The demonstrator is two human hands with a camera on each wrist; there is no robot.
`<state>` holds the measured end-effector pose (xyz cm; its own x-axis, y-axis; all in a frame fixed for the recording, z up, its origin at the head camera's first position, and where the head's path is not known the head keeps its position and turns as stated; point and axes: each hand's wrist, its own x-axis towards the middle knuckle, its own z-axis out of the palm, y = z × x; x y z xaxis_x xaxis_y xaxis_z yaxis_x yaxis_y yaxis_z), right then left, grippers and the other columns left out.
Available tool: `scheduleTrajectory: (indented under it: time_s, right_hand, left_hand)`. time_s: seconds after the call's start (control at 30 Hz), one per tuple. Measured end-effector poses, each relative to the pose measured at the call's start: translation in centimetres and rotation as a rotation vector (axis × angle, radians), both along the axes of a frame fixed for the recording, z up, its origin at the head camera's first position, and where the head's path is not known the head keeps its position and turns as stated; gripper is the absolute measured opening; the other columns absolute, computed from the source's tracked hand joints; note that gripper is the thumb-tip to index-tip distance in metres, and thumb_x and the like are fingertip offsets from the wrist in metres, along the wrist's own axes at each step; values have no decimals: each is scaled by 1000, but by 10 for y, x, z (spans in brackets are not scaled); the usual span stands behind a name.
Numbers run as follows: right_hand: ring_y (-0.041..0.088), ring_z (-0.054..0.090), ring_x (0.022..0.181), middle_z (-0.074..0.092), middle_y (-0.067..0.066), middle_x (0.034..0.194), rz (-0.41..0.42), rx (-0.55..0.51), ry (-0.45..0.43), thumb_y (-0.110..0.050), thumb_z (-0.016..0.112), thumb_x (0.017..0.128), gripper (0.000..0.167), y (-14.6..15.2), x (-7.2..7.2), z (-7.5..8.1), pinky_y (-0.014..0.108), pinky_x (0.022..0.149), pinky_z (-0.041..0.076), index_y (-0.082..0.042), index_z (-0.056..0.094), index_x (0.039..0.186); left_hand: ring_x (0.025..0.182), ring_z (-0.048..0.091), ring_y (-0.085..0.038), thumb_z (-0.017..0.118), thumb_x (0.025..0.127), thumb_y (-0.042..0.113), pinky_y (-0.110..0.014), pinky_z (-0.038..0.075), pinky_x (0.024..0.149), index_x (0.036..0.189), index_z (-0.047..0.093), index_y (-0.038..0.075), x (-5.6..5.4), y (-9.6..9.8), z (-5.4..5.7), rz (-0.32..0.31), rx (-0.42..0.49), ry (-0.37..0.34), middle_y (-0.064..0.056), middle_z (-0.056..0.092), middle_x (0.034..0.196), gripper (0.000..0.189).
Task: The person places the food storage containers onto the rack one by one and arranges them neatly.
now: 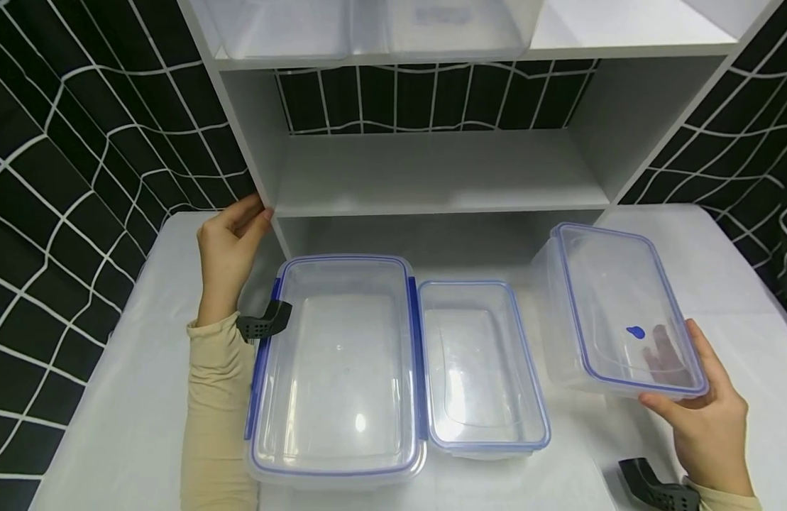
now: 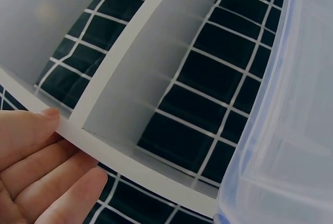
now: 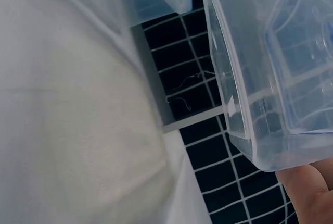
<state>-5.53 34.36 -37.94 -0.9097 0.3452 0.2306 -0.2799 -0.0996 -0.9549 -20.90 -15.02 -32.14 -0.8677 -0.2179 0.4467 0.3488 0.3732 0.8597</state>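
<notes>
Rightmost container [image 1: 613, 291], near end gripped by right hand [image 1: 715, 415], left hand [image 1: 230, 245] pinching shelf edge [image 2: 135, 165].

No readable text, blurred mark [image 1: 443, 15], upper bin [image 1: 457, 41]

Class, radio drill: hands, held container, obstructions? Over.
Left hand gripping side edge of shelf unit. Right hand holding lidded container by near right corner. Large container, small container in front of shelf unit, possibly obstructing.
</notes>
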Motion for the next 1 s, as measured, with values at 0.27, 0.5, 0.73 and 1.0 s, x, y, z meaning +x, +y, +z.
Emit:
scheduleTrajectory:
  time_s: [0.27, 0.5, 0.73, 1.0]
  right_hand:
    - [19, 51, 119, 40, 15, 144, 3, -49, 106, 39, 63, 57, 94, -5, 2, 5, 20, 88, 48, 6, 37, 141]
    - [19, 53, 118, 45, 16, 140, 18, -3, 176, 33, 70, 58, 93, -9, 5, 9, 22, 87, 49, 8, 36, 141]
    - [24, 54, 117, 48, 21, 136, -38, -67, 262, 32, 72, 56, 92, -19, 8, 11, 25, 87, 49, 11, 37, 138]
    - [38, 50, 118, 48, 34, 128, -5, -249, 539, 26, 81, 43, 102, -29, 4, 28, 34, 95, 48, 24, 31, 132]
  left_hand:
    - [93, 66, -16, 63, 89, 4, -15, 53, 76, 115, 64, -7, -1, -1, 1, 5, -14, -1, -19, 66, 110, 28]
    - [96, 65, -24, 63, 90, 4, -15, 53, 76, 116, 63, -8, 0, -1, 2, 4, -23, -6, -19, 66, 110, 29]
    - [96, 65, -24, 63, 89, 4, -14, 53, 75, 115, 64, -7, -1, -2, 3, -1, -29, -2, -19, 66, 110, 28]
    - [95, 66, -25, 63, 89, 4, -13, 53, 74, 114, 64, -7, -1, -2, 3, 4, -34, -7, -18, 66, 109, 27]
